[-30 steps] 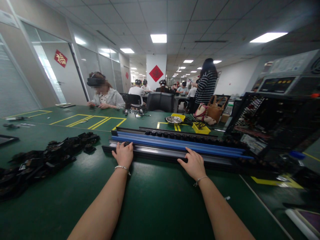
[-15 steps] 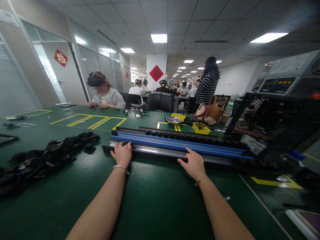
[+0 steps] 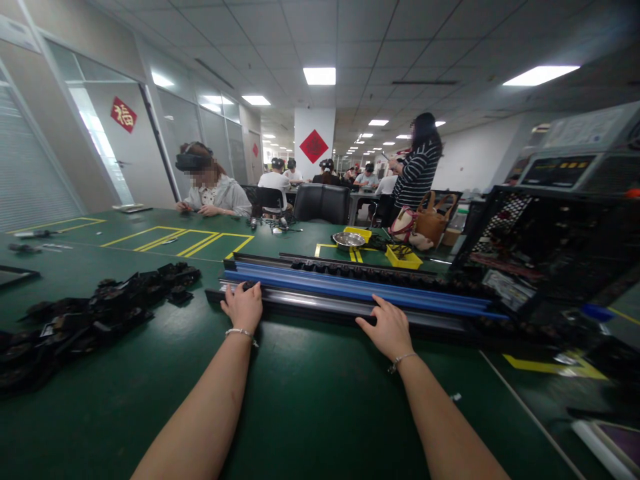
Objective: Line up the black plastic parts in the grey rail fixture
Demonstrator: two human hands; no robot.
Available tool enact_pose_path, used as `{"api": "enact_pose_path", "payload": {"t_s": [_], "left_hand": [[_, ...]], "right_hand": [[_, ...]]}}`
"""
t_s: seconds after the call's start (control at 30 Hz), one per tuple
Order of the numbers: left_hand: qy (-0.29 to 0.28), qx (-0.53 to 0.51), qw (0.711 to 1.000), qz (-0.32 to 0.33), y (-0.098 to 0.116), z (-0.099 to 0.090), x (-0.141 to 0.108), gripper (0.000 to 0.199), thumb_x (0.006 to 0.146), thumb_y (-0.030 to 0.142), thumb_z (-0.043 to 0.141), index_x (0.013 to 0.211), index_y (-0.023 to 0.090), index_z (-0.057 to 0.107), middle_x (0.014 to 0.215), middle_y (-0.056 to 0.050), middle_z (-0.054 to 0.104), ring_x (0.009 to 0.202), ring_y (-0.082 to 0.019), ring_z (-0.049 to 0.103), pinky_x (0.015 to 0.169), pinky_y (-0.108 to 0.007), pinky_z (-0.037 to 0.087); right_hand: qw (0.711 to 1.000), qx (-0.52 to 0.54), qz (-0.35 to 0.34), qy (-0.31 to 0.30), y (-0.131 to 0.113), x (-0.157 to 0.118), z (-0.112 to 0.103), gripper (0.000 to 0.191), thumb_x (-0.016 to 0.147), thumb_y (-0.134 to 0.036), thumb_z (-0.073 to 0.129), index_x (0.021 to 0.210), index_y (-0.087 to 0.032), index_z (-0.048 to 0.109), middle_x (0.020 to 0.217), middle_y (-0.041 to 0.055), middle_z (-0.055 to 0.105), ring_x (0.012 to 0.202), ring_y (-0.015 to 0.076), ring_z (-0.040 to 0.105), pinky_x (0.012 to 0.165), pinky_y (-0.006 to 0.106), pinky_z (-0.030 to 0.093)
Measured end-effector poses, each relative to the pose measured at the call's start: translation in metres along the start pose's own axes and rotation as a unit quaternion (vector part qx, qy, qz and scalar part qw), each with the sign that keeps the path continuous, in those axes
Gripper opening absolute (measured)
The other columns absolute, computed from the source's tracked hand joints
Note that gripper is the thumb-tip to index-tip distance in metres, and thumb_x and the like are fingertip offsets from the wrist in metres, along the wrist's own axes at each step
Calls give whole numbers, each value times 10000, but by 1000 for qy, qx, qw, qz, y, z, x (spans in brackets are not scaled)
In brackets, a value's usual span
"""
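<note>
A long metal rail (image 3: pixel 305 301) with a shiny grey channel and black edges lies across the green table. My left hand (image 3: pixel 243 308) is at its left end, fingers curled around a small black part (image 3: pixel 248 285) that sits on the channel; the part's kind is mostly hidden. Farther right along the same rail rests my right hand (image 3: pixel 390 328), its fingers apart, the index stretched over the channel and the thumb at the near edge. Directly behind runs a blue rail (image 3: pixel 340 283), parallel to the grey one, with a row of black parts (image 3: pixel 350 270) beyond it.
A heap of black parts (image 3: pixel 100 313) spreads over the left of the table. Yellow trays (image 3: pixel 403 257) and a metal bowl (image 3: pixel 349 239) stand behind the rails. A black rack (image 3: pixel 545 247) rises at the right. A co-worker (image 3: pixel 213 183) sits across the table; another person (image 3: pixel 417 163) stands farther back.
Both my hands keep nearly the same places on the rail. The standing person in the background has turned and raised a hand with a thin object.
</note>
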State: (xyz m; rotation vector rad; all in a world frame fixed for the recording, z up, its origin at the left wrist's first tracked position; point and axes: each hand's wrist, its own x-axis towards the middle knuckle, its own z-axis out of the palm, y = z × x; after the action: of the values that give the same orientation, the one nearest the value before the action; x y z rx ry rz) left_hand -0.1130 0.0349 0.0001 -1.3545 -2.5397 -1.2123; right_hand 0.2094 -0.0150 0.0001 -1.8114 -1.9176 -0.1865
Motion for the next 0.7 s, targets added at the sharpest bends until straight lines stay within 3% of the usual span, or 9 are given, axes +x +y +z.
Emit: {"api": "enact_pose_path", "payload": {"t_s": [0.23,0.57,0.7], "left_hand": [[-15,17,1000,9,-1,-4,1,398,864,470,400,1067,257,668,1301,-79,525,1338,-337,235,1045,-587,224],[-26,9,1000,-11,0,-11,3,420,860,441,424,1169,226,609,1317,-112,505,1348,-341,215,1046,-607,199],[-34,14,999,2,-1,-10,4,392,871,457,393,1090,263,654,1323,-75,508,1353,-352,184,1035,-634,178]], "right_hand": [[1000,1,-2,5,1,0,2,328,751,-528,522,709,-204,554,1336,66,493,1190,268,434,996,448,292],[1000,-8,-12,9,3,0,4,336,754,-528,525,721,-197,568,1334,76,496,1180,263,444,989,440,301],[1000,-4,-13,11,4,1,6,336,752,-530,521,722,-199,568,1335,78,493,1185,264,439,996,451,291]]}}
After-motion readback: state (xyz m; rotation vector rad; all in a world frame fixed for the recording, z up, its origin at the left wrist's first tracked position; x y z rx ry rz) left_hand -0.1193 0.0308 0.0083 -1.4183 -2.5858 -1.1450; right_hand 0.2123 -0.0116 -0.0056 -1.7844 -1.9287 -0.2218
